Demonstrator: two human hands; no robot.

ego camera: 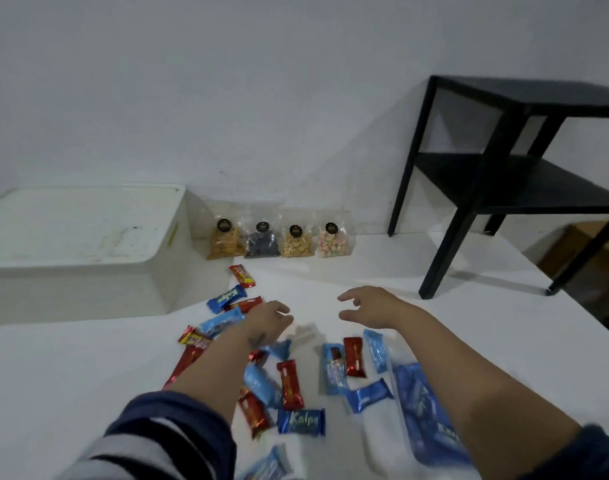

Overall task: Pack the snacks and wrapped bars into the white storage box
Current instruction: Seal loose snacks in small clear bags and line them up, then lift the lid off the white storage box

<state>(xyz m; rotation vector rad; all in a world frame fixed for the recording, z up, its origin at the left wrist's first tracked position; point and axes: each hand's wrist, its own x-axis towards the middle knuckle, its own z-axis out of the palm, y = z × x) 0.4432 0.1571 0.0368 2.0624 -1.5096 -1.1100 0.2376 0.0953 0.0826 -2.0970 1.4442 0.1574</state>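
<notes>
Nothing looks packed yet: the white storage box at left sits lidded, wrapped bars lie scattered at centre, four snack bags wait behind, and the left hand and right hand hover loosely spread, holding nothing.

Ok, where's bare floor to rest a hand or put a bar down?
Bare patches: between the scattered wrapped bars and the black side table, and left of the bars in front of the white storage box. Crowded: under both forearms, and the row of four snack bags along the wall.
</notes>
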